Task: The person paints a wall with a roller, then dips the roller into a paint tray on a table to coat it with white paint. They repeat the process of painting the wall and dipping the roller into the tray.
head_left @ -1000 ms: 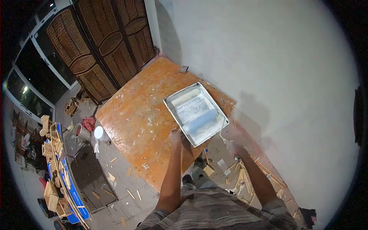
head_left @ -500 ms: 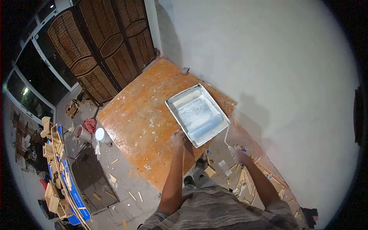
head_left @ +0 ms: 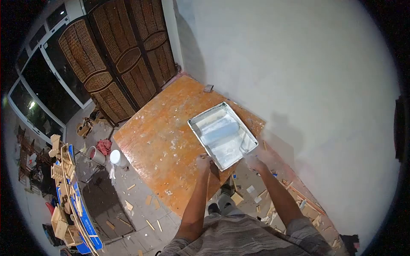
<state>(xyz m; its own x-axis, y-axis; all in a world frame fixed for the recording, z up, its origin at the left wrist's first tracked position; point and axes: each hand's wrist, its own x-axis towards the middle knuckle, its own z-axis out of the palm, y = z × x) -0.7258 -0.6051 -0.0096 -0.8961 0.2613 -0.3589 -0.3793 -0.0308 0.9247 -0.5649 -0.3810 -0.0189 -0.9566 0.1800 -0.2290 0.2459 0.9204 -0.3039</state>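
A metal paint tray (head_left: pixel 241 128) with white paint lies on an orange wooden board (head_left: pixel 162 136) next to the white wall. My left hand (head_left: pixel 203 162) grips the tray's near edge. My right hand (head_left: pixel 253 161) holds the handle of a paint roller (head_left: pixel 220 130), whose pale sleeve lies across the middle of the tray. Both forearms reach out from my striped shirt at the bottom.
Dark wicker screen panels (head_left: pixel 124 64) stand behind the board. A white bucket (head_left: pixel 115 157) and a red cloth sit left of it. Wood scraps litter the floor (head_left: pixel 136 205). A blue stand with wooden pieces (head_left: pixel 72 200) is at far left. A small grey block (head_left: pixel 208 88) lies by the wall.
The roller has moved from the tray's near end up to its middle. My right hand has come in closer to the tray. My left hand stays on the tray's edge.
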